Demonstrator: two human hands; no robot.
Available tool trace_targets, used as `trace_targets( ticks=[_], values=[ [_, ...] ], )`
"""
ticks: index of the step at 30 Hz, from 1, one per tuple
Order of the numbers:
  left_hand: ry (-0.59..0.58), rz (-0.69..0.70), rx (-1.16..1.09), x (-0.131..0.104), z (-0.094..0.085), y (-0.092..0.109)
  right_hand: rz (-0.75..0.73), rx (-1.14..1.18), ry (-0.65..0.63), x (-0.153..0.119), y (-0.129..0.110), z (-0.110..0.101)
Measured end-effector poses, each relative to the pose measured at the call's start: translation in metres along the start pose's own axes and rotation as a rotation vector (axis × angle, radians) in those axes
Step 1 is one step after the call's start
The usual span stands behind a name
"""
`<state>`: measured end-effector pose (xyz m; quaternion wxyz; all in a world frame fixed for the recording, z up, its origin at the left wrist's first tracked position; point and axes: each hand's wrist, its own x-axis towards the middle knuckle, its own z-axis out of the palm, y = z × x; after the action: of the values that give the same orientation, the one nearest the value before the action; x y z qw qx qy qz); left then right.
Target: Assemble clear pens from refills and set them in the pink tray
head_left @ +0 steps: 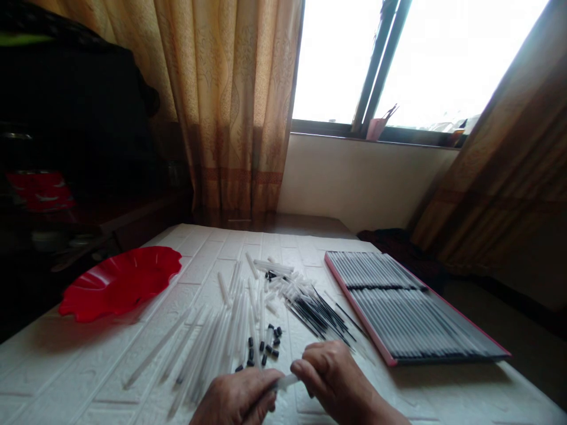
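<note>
Dish (pixel 119 283) left on table (pixel 106 366); tubes (pixel 241 324) centre; caps (pixel 262 346) beside tubes; rods (pixel 319 316) behind caps, rightward; box (pixel 386 353) far right, seemingly tube-filled.

The bench (pixel 199 254) is showing a white, brick-patterned top. Near its left edge a red scalloped dish (pixel 124 280) is sitting. Across the middle, long translucent tubes (pixel 239 319) are lying loosely, most of them pointing away from the near edge. Small black caps (pixel 262 347) are clustering just beside their right side. Farther back, short translucent pieces (pixel 292 286) are heaping up, with thin black rods (pixel 321 313) fanning out next to them. To the right, a pink-edged tray (pixel 379 343) is resting flat.
</note>
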<state>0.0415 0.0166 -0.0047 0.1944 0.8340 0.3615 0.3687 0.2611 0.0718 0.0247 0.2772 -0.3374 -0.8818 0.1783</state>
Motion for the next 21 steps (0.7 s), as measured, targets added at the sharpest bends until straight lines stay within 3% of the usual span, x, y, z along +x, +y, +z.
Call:
trace_targets(
  ticks=[9, 21],
  values=[
    [0.047, -0.057, -0.007, -0.005, 0.002, -0.005, 0.036, 0.224, 0.087, 0.003, -0.02, -0.019],
    [0.002, -0.038, -0.004, -0.003, 0.001, -0.003, 0.084, 0.03, 0.065, 0.002, -0.003, 0.002]
  ],
)
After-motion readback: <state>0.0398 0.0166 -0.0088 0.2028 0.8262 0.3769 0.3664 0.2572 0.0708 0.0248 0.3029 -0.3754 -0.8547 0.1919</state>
